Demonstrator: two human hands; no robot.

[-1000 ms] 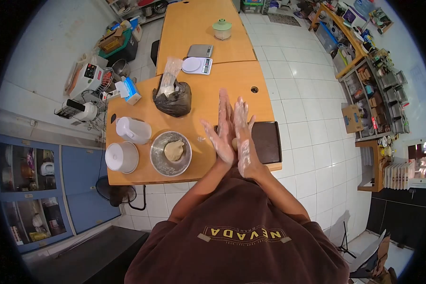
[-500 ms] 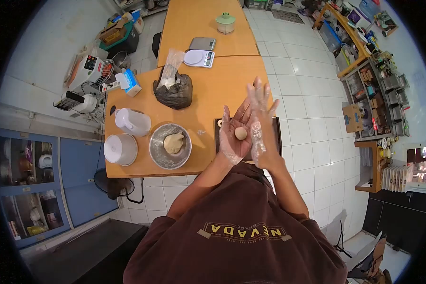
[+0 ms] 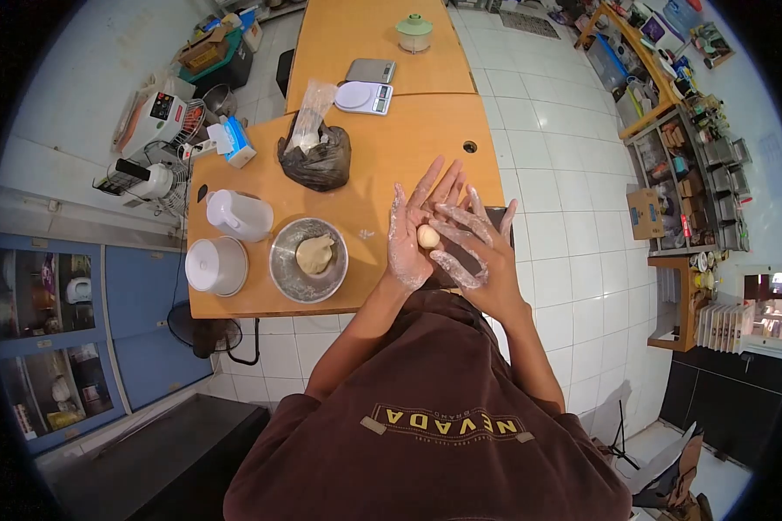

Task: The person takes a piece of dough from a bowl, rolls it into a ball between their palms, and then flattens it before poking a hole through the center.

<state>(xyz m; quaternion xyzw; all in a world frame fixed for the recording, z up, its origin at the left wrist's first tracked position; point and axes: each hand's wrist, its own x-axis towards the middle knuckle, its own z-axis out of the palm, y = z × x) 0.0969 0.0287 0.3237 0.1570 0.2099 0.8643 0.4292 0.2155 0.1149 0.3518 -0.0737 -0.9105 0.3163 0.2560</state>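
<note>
A small dough ball [image 3: 427,236] lies in the palm of my left hand [image 3: 408,247], which is turned up with its fingers stretched out. My right hand [image 3: 487,260] is beside it with fingers spread, fingertips close to the ball. White flour coats both hands. To the left, a lump of dough [image 3: 314,254] sits in a steel bowl [image 3: 280,273] dusted with flour. Behind my hands, a dark tray [image 3: 497,217] is mostly hidden.
A white tub [image 3: 215,267] and white pitcher [image 3: 239,215] stand left of the bowl. Farther back on the table [image 3: 408,130] are a black plastic bag [image 3: 321,165], a white kitchen scale [image 3: 362,97], a grey scale [image 3: 372,69] and a green-lidded container [image 3: 414,35].
My right hand has turned from upright beside the left palm to spread fingers reaching toward the dough ball. Both hands and the ball have shifted slightly left.
</note>
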